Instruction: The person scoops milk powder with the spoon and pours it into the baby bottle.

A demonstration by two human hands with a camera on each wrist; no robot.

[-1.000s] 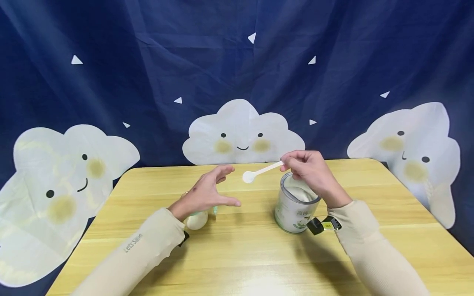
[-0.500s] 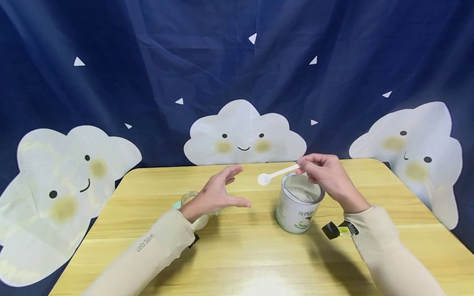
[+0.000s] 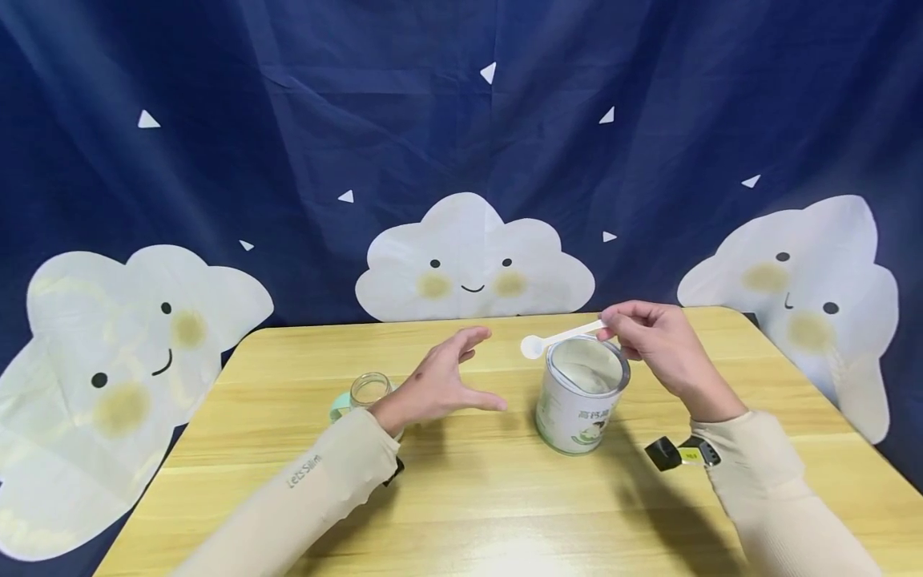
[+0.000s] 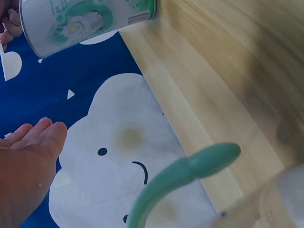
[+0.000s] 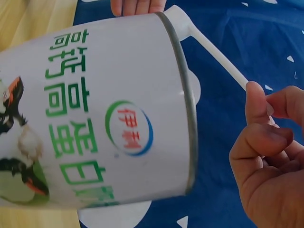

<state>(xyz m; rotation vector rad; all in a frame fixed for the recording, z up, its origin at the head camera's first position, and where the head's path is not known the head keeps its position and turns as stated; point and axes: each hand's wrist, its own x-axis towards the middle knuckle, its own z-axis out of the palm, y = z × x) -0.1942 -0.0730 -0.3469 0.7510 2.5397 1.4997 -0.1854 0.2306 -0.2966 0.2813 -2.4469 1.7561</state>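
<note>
My right hand (image 3: 659,344) pinches the handle end of a white measuring scoop (image 3: 534,346), whose bowl hangs just left of the tin's rim. Below it stands an uncovered milk powder tin (image 3: 580,417) with pale powder (image 3: 587,377) inside. My left hand (image 3: 440,381) hovers left of the tin, thumb and fingers spread apart, holding nothing. Partly hidden behind my left wrist is an open glass bottle (image 3: 370,388) with mint-green parts. A green curved handle (image 4: 171,175) shows close up in the left wrist view. The tin's lettered side (image 5: 95,118) fills much of the right wrist view.
The wooden table (image 3: 476,497) spreads under both arms. Behind its far edge hangs a dark blue curtain (image 3: 404,120) printed with white clouds. A black wrist camera (image 3: 663,453) sticks out below the right hand, near the tin.
Both hands have shifted right, the right one carrying the scoop to the tin's left rim. The bottle's glass mouth has come into view from behind my left hand.
</note>
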